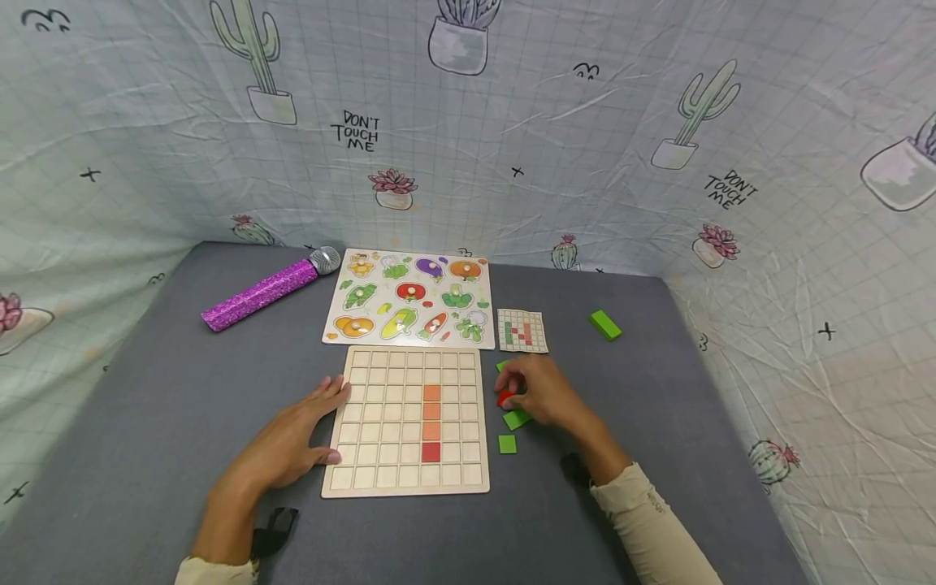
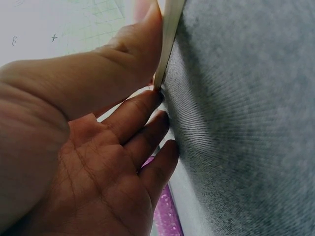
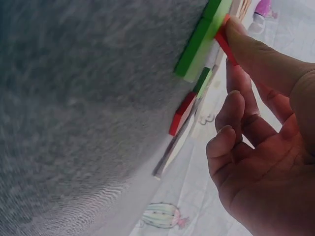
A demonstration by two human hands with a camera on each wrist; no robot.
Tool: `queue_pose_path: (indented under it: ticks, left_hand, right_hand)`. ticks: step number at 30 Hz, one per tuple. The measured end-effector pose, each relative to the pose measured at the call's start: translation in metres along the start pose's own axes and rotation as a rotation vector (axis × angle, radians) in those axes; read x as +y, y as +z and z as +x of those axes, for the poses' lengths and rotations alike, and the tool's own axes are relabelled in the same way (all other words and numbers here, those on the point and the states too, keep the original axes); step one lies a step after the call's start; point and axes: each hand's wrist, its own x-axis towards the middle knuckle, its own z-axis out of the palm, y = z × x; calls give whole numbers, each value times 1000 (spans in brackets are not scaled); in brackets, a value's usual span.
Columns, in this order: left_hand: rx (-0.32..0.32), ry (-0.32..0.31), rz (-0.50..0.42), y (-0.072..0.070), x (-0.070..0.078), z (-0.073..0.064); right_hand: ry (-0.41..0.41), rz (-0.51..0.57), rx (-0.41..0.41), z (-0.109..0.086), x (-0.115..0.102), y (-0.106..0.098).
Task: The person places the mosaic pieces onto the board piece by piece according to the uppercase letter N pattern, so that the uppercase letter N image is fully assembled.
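Observation:
A wooden grid board (image 1: 395,479) lies flat on the table, with three orange squares (image 1: 431,411) and a red square (image 1: 431,452) in one column. My left hand (image 1: 296,439) rests along its left edge, fingers spread; in the left wrist view the thumb and fingertips touch the board's side (image 2: 170,34). To the right of the board, my right hand (image 1: 544,394) pinches a small red tile (image 3: 226,42) between thumb and index finger. Around that hand lie green tiles (image 1: 516,419), one a single square (image 1: 508,444). Another red piece (image 3: 182,113) sits on the table in the right wrist view.
Behind the board is a vegetable picture board (image 1: 409,309), and beside it a small pattern card (image 1: 522,331) with a coloured grid. A purple glitter microphone (image 1: 263,294) lies at the back left. A green block (image 1: 605,325) is at the back right, before the fabric backdrop (image 1: 585,203).

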Motion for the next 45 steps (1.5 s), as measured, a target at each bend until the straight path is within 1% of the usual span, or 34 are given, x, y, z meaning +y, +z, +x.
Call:
queue_pose_path:
  ticks: [4,11,15,20,24,31,39,45]
  left_hand:
    - [2,3,2,0,0,0]
    - [5,4,-1,0,-1,0]
    - [5,3,0,1,-1,0]
    - [3,-1,2,1,-1,1]
    - [-1,-5,2,1,-1,1]
    - [2,-12,2,1,1,1]
    - [4,-10,1,1,0,0]
    - [12,-4,-4,1,0,-1]
  right_hand:
    - [2,5,26,-3,-7,-1]
    - [33,37,97,-6,-19,2]
    - [53,69,128,-9,-29,6]
    - [68,79,147,-9,-39,15]
    - [58,104,137,-9,-47,21]
    - [56,174,80,-8,-63,32]
    - [31,159,58,-1,-78,46]
    - [30,141,37,5,-90,53]
